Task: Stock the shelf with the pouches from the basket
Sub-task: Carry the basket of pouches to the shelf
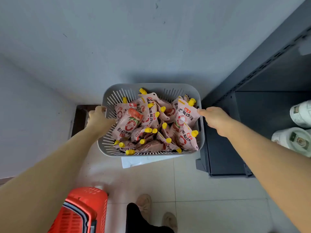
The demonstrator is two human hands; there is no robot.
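A grey slotted plastic basket point(151, 87) sits in front of me, near the wall, filled with several pink tomato-sauce pouches point(128, 122) with yellow caps. My left hand point(97, 117) grips the basket's left rim. My right hand point(216, 119) holds the right rim, fingers curled over the edge beside a pouch point(184, 115). To the right stands the dark grey metal shelf point(262, 106); its low board is mostly bare.
White packaged goods point(301, 113) lie on the shelf at the far right. A red shopping basket point(82, 211) is on the tiled floor at lower left. A white sheet point(134, 162) lies under the grey basket. My feet point(144, 204) show at the bottom.
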